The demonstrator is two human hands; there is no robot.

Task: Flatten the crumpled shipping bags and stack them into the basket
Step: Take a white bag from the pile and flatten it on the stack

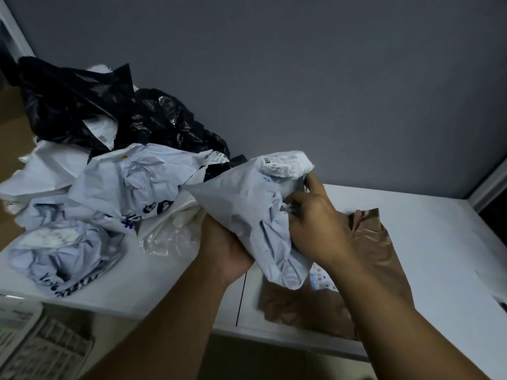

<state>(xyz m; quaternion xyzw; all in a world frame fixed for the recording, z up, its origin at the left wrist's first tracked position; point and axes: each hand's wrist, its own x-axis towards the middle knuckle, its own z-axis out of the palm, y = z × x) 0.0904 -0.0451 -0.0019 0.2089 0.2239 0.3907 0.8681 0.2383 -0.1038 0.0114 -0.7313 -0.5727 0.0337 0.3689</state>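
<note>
A crumpled pale grey shipping bag (247,204) with a printed label at its top is held above the white table (428,242). My left hand (225,250) cups it from below. My right hand (315,223) pinches its right side, fingers closed into the folds. Under the held bag a brown shipping bag (378,259) lies fairly flat on the table. To the left sits a heap of crumpled bags: pale grey ones with dark print (131,185), a white one (49,165) and black ones (104,105). A slatted white basket (41,341) shows at the lower left, below the table edge.
A grey partition wall (301,78) backs the table. The table's front edge runs across the lower middle, with a dark seam (241,297) in its top. A clear plastic bag (170,234) lies between the heap and my left hand.
</note>
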